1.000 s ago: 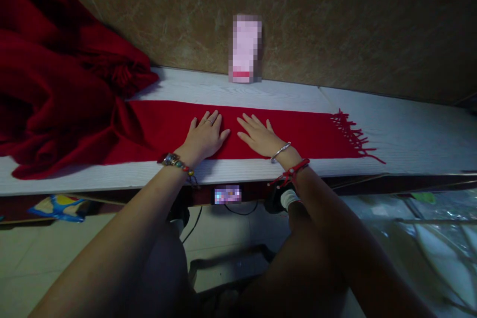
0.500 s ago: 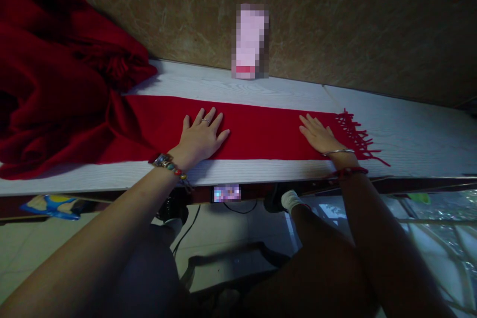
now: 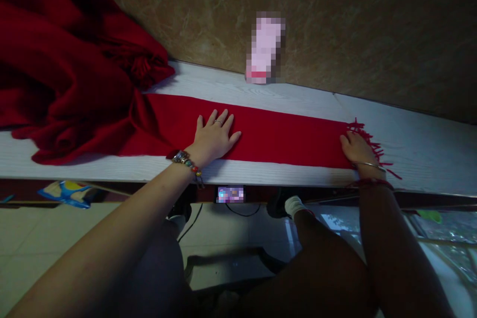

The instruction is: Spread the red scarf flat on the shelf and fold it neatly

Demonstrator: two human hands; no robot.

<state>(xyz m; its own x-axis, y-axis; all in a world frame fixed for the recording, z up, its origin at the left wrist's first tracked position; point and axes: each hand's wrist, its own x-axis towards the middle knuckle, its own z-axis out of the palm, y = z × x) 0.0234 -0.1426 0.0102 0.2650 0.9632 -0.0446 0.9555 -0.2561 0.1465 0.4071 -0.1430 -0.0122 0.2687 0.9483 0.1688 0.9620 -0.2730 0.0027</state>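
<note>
A long red scarf (image 3: 276, 134) lies flat across the white wood-grain tabletop, its fringed end at the right. My left hand (image 3: 214, 138) rests palm down on the flat stretch, fingers spread, pressing on the cloth and not gripping it. At the fringe, my right hand (image 3: 358, 148) has its fingers curled in and closed on the scarf's end. The fingertips there are partly hidden. To the left, the rest of the scarf is bunched into a loose heap, with more fringe showing near the wall.
A blurred pink object (image 3: 265, 49) leans against the brown marbled wall (image 3: 335, 25) behind the table. Below the front edge of the white tabletop (image 3: 428, 139) are a blurred lit screen (image 3: 231, 194) and a blue-and-yellow item (image 3: 67, 194). A cable hangs near my feet.
My right hand has slid right along the scarf to its fringed end, and its fingers went from spread to curled. My left hand stays flat on the cloth. The view has shifted slightly.
</note>
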